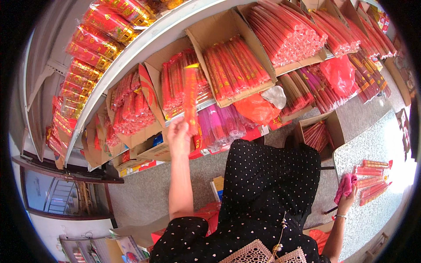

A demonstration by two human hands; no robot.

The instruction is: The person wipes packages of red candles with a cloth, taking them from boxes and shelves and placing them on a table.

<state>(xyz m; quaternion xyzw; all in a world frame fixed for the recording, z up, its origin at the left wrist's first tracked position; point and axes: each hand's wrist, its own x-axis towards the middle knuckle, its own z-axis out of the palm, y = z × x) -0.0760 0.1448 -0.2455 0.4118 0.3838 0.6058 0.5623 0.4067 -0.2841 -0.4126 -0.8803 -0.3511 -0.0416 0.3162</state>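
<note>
My left hand (179, 138) is raised at the shelf, its fingers closed round the lower end of a long slim red packet (190, 96) with gold print. The packet stands almost upright in front of a cardboard box (153, 65) filled with similar red packets. What is inside the held packet I cannot make out. Away to the right, my right hand (347, 204) is closed on a crumpled pink cloth (345, 186) at the edge of a speckled pale table (351, 153). Beside the cloth lie several slim red packets (370, 179) in clear wrapping.
More open boxes of long red packets (237, 65) line the shelf. Below it are purple packets (217, 125), an orange-red plastic bag (256, 109) and bundles of sticks (294, 94). An open carton (335, 127) stands by the table. Gold-and-red cylinders (92, 52) fill the upper shelf.
</note>
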